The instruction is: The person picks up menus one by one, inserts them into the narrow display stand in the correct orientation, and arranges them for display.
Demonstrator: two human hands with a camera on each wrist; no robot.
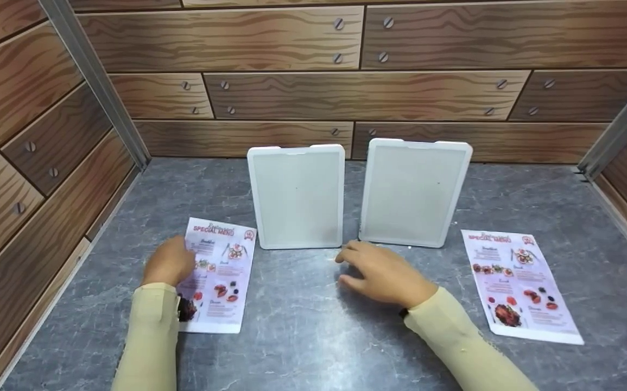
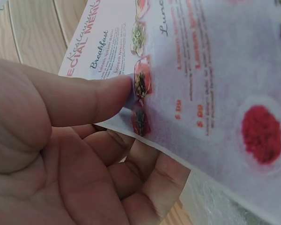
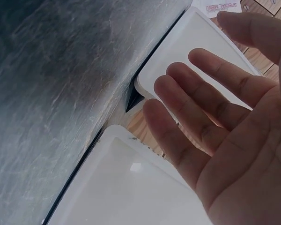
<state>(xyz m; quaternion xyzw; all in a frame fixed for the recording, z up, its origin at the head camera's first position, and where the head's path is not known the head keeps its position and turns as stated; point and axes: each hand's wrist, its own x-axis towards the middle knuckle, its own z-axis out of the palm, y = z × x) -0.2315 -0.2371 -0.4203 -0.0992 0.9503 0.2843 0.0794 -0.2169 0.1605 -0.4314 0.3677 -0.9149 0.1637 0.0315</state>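
My left hand (image 1: 169,262) pinches the left edge of a printed menu sheet (image 1: 226,293), thumb on the printed face and fingers behind it in the left wrist view. The sheet is headed "Special Menu" and shows food pictures. Nothing is in my right hand (image 1: 381,271), which hovers with relaxed, spread fingers in front of two white framed display stands. The left stand (image 1: 298,201) and the right stand (image 1: 416,195) are upright side by side with blank panels. In the right wrist view the fingers (image 3: 178,136) overlap the gap between the two stands.
A second menu sheet (image 1: 525,288) of the same print lies flat at the right. Wood-patterned walls (image 1: 291,41) enclose the grey marbled tabletop (image 1: 313,347) at the back and both sides, with metal posts (image 1: 99,87) in the corners.
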